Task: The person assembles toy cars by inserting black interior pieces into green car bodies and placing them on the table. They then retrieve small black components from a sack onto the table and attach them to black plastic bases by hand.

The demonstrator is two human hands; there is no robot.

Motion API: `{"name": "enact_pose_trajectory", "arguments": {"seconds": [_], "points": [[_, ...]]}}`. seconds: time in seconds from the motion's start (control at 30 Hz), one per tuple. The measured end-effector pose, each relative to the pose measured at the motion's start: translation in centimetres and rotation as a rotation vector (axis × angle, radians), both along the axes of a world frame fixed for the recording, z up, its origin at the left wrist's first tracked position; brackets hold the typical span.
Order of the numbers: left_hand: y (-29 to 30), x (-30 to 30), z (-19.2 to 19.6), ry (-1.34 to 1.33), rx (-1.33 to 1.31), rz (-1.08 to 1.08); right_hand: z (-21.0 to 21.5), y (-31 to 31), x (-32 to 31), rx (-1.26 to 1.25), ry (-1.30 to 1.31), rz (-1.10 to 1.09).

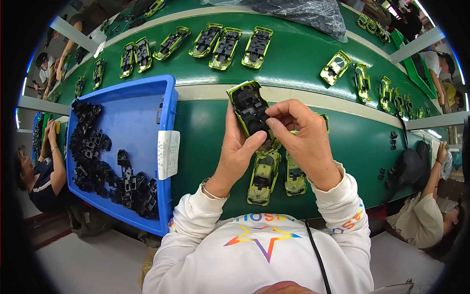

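The left hand [234, 159] grips the car [246, 105], black interior up; the right hand [306, 139] bunches its fingertips at its side, contents unclear. Apparently seating the interior; next calls for steady support, careful pressing.

The person wears a white sweatshirt [205, 267] with a rainbow-coloured star outline [268, 251] below multicoloured letters [268, 217]; similar print marks the long sleeves [196, 208]. A thin bracelet [211, 193] circles the left wrist; a black cord [317, 252] crosses the front.
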State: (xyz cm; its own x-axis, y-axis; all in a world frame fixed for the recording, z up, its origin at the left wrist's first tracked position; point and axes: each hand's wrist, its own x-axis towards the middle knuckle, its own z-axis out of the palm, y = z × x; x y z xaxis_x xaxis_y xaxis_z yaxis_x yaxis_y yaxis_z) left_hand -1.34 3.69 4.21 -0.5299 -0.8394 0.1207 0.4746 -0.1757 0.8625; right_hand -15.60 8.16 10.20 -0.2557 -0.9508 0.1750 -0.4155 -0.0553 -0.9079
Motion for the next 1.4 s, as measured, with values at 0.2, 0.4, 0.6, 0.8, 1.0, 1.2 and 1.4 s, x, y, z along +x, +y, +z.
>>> {"name": "enact_pose_trajectory", "arguments": {"seconds": [0.2,0.4,0.6,0.8,1.0,1.2,1.4], "points": [[-0.1,0.1,-0.4,-0.008,0.042,-0.019,-0.4,-0.3,-0.4,-0.098,0.184,0.000],[0.4,-0.2,-0.2,-0.021,0.064,-0.011,-2.5,0.0,-0.5,-0.103,-0.084,-0.027],[0.8,-0.5,0.0,-0.072,0.036,0.030,-1.8,0.0,0.1,0.037,-0.298,-0.050],[1.1,-0.5,-0.2,-0.070,0.056,0.048,-2.3,-0.3,0.1,0.087,-0.269,-0.038],[0.9,-0.1,0.0,-0.016,0.183,-0.004,-2.3,-0.1,-0.5,0.164,-0.363,-0.036],[1.1,-0.9,-0.1,-0.068,0.132,0.039,-1.6,0.4,-0.9,0.185,-0.388,-0.007],[1.2,-1.0,-0.2,-0.067,0.175,0.086,-1.7,0.5,-0.4,0.164,-0.349,0.004]]}}
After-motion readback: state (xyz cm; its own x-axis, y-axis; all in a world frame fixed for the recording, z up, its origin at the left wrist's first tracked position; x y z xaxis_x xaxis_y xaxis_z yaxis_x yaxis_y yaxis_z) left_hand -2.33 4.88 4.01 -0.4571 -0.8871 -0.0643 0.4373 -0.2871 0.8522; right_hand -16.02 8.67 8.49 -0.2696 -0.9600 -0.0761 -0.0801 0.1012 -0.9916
